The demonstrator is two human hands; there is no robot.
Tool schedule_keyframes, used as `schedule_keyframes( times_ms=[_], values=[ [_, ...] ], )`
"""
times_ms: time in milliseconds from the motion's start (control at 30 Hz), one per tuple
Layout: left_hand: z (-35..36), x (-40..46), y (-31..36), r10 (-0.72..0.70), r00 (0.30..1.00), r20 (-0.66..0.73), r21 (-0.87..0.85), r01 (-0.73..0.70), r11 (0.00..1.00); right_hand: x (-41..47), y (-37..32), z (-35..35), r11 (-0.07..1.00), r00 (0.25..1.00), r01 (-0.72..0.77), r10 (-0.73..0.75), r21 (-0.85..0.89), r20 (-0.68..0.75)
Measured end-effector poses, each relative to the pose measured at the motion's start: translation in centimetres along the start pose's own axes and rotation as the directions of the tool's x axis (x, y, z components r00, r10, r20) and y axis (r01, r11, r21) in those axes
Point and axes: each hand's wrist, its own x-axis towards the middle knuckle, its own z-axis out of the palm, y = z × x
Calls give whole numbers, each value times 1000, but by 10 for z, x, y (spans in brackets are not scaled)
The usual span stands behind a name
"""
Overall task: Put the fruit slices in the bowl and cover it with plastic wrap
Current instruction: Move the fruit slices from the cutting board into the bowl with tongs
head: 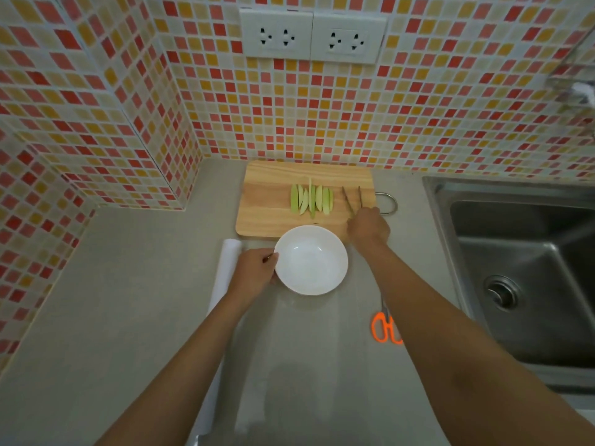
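Observation:
Several pale green fruit slices (311,198) lie in a row on a wooden cutting board (267,204) at the back of the counter. A white bowl (311,259) with nothing in it stands just in front of the board. My left hand (254,272) grips the bowl's left rim. My right hand (368,228) holds a pair of tongs (352,197), whose tips point away over the board, right of the slices. A roll of plastic wrap (225,268) lies left of the bowl, partly under my left arm, with clear film spread over the counter toward me.
Orange-handled scissors (386,328) lie on the counter by my right forearm. A steel sink (521,268) fills the right side. Mosaic-tiled walls close in behind and on the left, with two sockets (312,35) above the board.

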Motion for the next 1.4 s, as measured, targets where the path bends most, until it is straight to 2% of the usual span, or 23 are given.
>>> schedule_keyframes(
  times_ms=[200,500,600,767,1167,1267,1400],
  values=[
    [0,-1,0,-12,1000,-12,-9,12,1000,4,-1,0,1000,999,8,-7,30,-33],
    [-3,-3,2,-21,1000,9,-38,21,999,-2,-10,-19,922,997,80,-81,378,-13],
    [-3,-2,3,-23,1000,13,-47,24,999,-12,-19,-20,926,991,130,-130,355,-26],
    [-5,-4,2,-25,1000,15,-49,26,998,-22,-29,-17,966,989,141,-145,217,6],
    [-2,-1,0,-29,999,20,-52,30,998,-35,-16,-25,938,998,61,-61,341,-11],
    [-3,1,0,-27,999,21,-38,28,999,-64,-12,-41,908,994,109,-108,405,-24],
    [-3,2,1,-17,1000,17,-26,17,1000,-120,3,-47,898,967,223,-253,379,31]
  ],
)
